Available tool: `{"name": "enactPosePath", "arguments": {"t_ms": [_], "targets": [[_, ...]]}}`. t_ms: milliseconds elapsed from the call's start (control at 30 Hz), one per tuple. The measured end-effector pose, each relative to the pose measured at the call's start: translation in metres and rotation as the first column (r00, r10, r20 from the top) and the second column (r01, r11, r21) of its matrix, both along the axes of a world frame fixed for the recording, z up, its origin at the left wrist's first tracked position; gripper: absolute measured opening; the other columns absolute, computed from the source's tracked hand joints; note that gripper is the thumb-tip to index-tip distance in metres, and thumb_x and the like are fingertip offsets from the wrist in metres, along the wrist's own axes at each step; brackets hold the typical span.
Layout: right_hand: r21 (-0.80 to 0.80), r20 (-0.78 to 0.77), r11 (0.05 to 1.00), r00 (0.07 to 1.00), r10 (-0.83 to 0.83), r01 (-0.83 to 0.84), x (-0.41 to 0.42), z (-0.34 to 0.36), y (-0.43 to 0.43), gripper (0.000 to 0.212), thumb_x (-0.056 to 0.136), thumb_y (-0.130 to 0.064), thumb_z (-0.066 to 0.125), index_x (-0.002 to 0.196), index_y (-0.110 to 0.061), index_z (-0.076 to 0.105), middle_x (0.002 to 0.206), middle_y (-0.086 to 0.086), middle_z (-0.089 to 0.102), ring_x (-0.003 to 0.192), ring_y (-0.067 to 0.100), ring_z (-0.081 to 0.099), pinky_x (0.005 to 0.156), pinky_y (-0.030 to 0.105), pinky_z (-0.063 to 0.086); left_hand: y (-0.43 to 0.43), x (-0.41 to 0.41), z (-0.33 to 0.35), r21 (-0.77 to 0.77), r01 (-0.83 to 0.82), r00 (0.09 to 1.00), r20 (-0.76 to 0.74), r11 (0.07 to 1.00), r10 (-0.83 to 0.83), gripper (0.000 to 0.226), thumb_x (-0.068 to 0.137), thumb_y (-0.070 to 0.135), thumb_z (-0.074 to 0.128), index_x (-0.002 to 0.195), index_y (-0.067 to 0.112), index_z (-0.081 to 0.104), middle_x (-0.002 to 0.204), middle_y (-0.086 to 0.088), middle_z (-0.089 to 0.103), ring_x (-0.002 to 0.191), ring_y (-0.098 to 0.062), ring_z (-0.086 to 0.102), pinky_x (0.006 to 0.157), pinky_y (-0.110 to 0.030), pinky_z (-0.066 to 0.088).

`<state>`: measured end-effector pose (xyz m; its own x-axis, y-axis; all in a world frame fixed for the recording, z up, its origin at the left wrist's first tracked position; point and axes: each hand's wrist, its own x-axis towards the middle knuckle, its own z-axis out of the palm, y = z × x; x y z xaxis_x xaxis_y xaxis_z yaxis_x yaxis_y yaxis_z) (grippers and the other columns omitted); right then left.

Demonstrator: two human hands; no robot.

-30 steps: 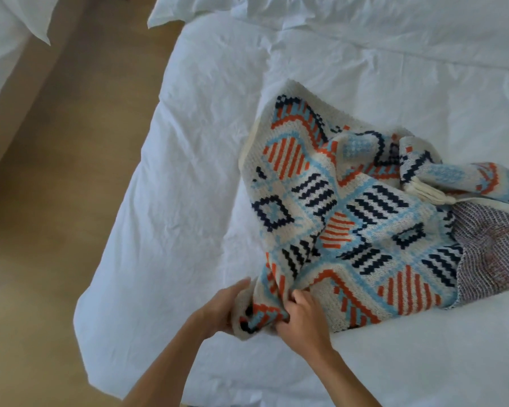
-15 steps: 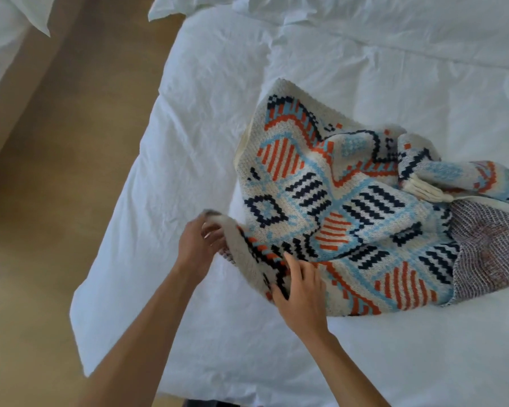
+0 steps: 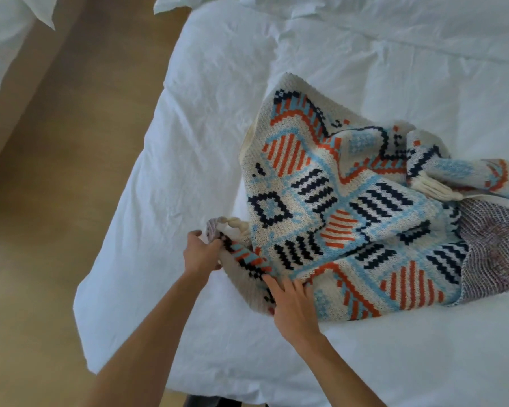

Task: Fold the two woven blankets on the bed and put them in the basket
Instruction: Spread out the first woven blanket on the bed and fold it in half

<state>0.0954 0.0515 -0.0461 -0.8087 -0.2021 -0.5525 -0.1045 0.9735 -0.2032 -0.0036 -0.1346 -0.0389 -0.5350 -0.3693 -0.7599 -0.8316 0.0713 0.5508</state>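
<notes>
A woven blanket (image 3: 350, 207) with orange, navy and light-blue patterns on cream lies crumpled on the white bed (image 3: 206, 136). Its purplish reverse side (image 3: 494, 251) shows at the right edge. My left hand (image 3: 202, 254) grips the blanket's near-left corner, where a cream tassel (image 3: 235, 223) sticks out. My right hand (image 3: 291, 304) rests on the near edge with its fingers spread flat on the fabric, its thumb hidden. I see only one blanket, and no basket is in view.
The bed's left edge drops to a wooden floor (image 3: 56, 201). A second bed with white linen (image 3: 9, 39) stands at the far left. White pillows (image 3: 247, 1) lie at the head of the bed.
My left hand has pulled the blanket's corner out to the left, away from my right hand, and the tassel has come into view. My right hand has shifted from pinching to lying flat on the edge.
</notes>
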Motion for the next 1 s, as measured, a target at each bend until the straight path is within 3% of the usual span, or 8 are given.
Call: {"name": "enactPosePath", "arguments": {"t_ms": [133, 267, 367, 433, 600, 733, 833, 1000], "targets": [[-0.048, 0.11, 0.995, 0.99, 0.087, -0.083, 0.005, 0.005, -0.01, 0.027, 0.087, -0.018, 0.045, 0.103, -0.018, 0.067, 0.116, 0.0, 0.052, 0.109, 0.023, 0.037, 0.093, 0.039, 0.028, -0.037, 0.023, 0.006, -0.244, 0.476, 0.864, 0.306, 0.845, -0.399, 0.019, 0.085, 0.018, 0.048, 0.086, 0.002, 0.058, 0.076, -0.015, 0.065, 0.055, -0.026, 0.063, 0.046, -0.025, 0.049], [-0.072, 0.291, 0.997, 0.955, 0.058, -0.039, 0.008, 0.007, -0.015, 0.017, 0.088, -0.015, 0.049, 0.076, -0.013, 0.061, 0.116, 0.004, 0.051, 0.107, 0.024, 0.042, 0.095, 0.042, 0.033, -0.068, 0.069, 0.016, -0.016, 0.685, 0.561, 0.65, 0.729, -0.513, 0.019, 0.075, 0.026, 0.047, 0.073, 0.008, 0.053, 0.064, -0.004, 0.058, 0.048, -0.018, 0.054, 0.048, -0.022, 0.046], [-0.175, 0.062, 0.984, 0.998, -0.031, 0.041, -0.002, 0.008, -0.025, 0.018, 0.09, -0.004, 0.044, 0.097, -0.011, 0.058, 0.111, 0.003, 0.053, 0.092, 0.015, 0.044, 0.078, 0.028, 0.036, -0.073, 0.068, 0.007, -0.189, 0.756, 0.601, 0.58, 0.627, -0.55, 0.025, 0.074, 0.027, 0.051, 0.093, 0.011, 0.05, 0.085, -0.003, 0.057, 0.072, -0.02, 0.059, 0.056, -0.027, 0.043], [-0.292, -0.041, 0.956, 0.998, -0.038, 0.024, -0.017, 0.006, -0.041, 0.032, 0.088, 0.002, 0.042, 0.114, -0.013, 0.056, 0.119, 0.0, 0.052, 0.105, 0.017, 0.046, 0.089, 0.028, 0.04, -0.07, 0.062, -0.001, -0.378, 0.72, 0.694, 0.382, 0.582, -0.61, 0.039, 0.079, 0.022, 0.052, 0.115, 0.012, 0.042, 0.108, -0.007, 0.05, 0.094, -0.026, 0.054, 0.068, -0.034, 0.044], [-0.384, -0.198, 0.898, 0.969, 0.148, -0.215, -0.057, 0.002, -0.089, 0.056, 0.088, 0.01, 0.04, 0.139, -0.012, 0.04, 0.147, 0.004, 0.036, 0.136, 0.021, 0.025, 0.117, 0.035, 0.019, -0.066, 0.062, -0.013, -0.445, 0.832, 0.48, 0.278, 0.331, -0.832, 0.042, 0.092, 0.02, 0.05, 0.13, 0.02, 0.033, 0.118, -0.007, 0.043, 0.101, -0.027, 0.052, 0.074, -0.035, 0.05], [-0.241, -0.176, 0.927, 0.952, 0.25, -0.288, -0.073, -0.006, -0.113, 0.057, 0.085, 0.006, 0.044, 0.138, -0.012, 0.038, 0.144, 0.005, 0.04, 0.133, 0.024, 0.029, 0.113, 0.039, 0.02, -0.1, 0.085, -0.013, -0.447, 0.737, 0.671, 0.398, 0.506, -0.626, 0.03, 0.087, 0.011, 0.05, 0.112, 0.015, 0.036, 0.099, -0.008, 0.054, 0.079, -0.027, 0.057, 0.061, -0.033, 0.042], [-0.114, -0.114, 0.938, 0.942, 0.315, -0.327, -0.077, -0.011, -0.122, 0.045, 0.086, -0.002, 0.053, 0.129, -0.013, 0.046, 0.13, 0.005, 0.05, 0.118, 0.024, 0.04, 0.101, 0.038, 0.035, -0.127, 0.117, -0.009, -0.381, 0.731, 0.675, 0.521, 0.566, -0.522, 0.025, 0.082, 0.01, 0.05, 0.101, 0.013, 0.033, 0.082, -0.004, 0.051, 0.068, -0.023, 0.052, 0.055, -0.031, 0.037], [-0.099, -0.005, 0.936, 0.941, 0.339, -0.338, -0.072, -0.017, -0.132, 0.069, 0.078, -0.007, 0.065, 0.137, -0.026, 0.034, 0.139, 0.012, 0.03, 0.121, 0.031, 0.037, 0.102, 0.043, 0.036, -0.123, 0.122, -0.011, -0.506, 0.672, 0.74, 0.486, 0.541, -0.464, 0.051, 0.076, 0.007, 0.055, 0.12, 0.013, 0.029, 0.107, -0.009, 0.039, 0.089, -0.026, 0.044, 0.062, -0.033, 0.039]]}}
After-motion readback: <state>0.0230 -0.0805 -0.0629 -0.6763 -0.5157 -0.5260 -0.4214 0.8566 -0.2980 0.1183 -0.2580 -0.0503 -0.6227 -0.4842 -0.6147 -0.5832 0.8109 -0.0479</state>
